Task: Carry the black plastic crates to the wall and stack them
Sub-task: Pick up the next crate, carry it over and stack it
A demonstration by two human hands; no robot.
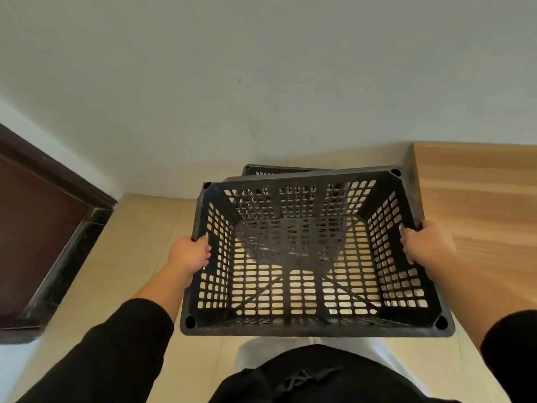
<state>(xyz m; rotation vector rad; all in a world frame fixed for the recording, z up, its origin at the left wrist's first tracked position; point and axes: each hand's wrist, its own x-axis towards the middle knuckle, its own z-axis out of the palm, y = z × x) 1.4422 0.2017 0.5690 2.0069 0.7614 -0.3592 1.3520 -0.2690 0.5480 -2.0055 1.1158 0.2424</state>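
Observation:
I hold an empty black plastic crate [308, 327] with slotted walls in front of my waist, open side up. My left hand [190, 255] grips its left rim and my right hand [427, 244] grips its right rim. Beyond it, on the floor against the pale wall [261, 82], stands another black crate [261, 170]; only its far rim shows above the one I carry. The held crate hangs above and slightly in front of that one, a little tilted.
A dark brown door frame [58, 228] stands at the left. A light wooden panel [479, 205] lies close along the right side. Beige tiled floor [139, 237] runs between them up to the wall.

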